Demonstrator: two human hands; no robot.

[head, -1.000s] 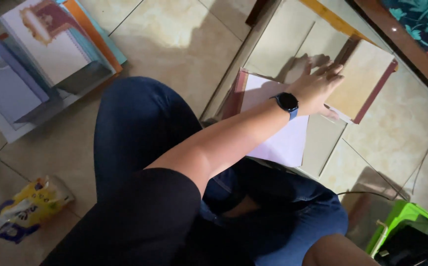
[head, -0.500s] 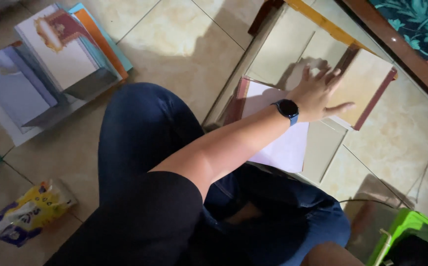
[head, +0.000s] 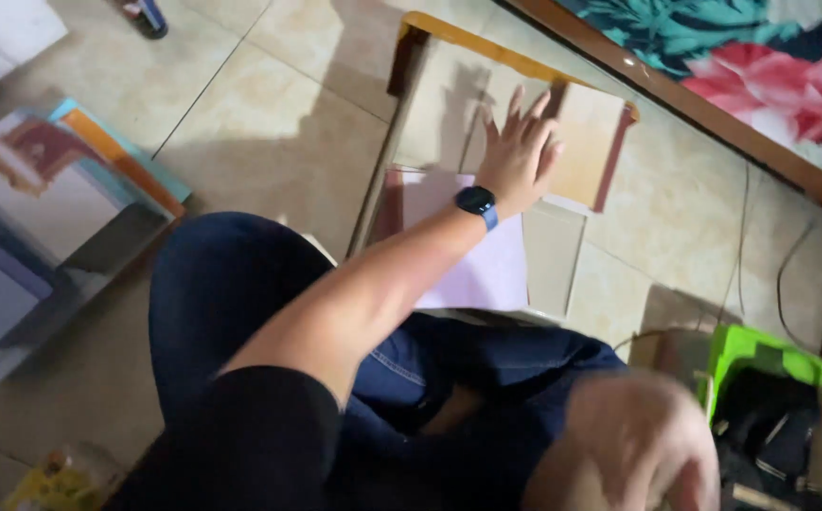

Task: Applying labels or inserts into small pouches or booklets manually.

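Overhead, head view: yellow crinkled packet (head: pixel 61 481), bottom left corner, blurred. Stack of flat folders (head: pixel 46 222) in white, orange and teal, on beige glazed floor tiles (head: pixel 269 123). Left hand (head: pixel 521 151), fingers spread flat on a tan book (head: pixel 589 142) with maroon edge, beside pale lilac paper (head: pixel 482 260). Right hand (head: pixel 643 445) blurred; finger state cannot be told. Green plastic box (head: pixel 761 355) near it.
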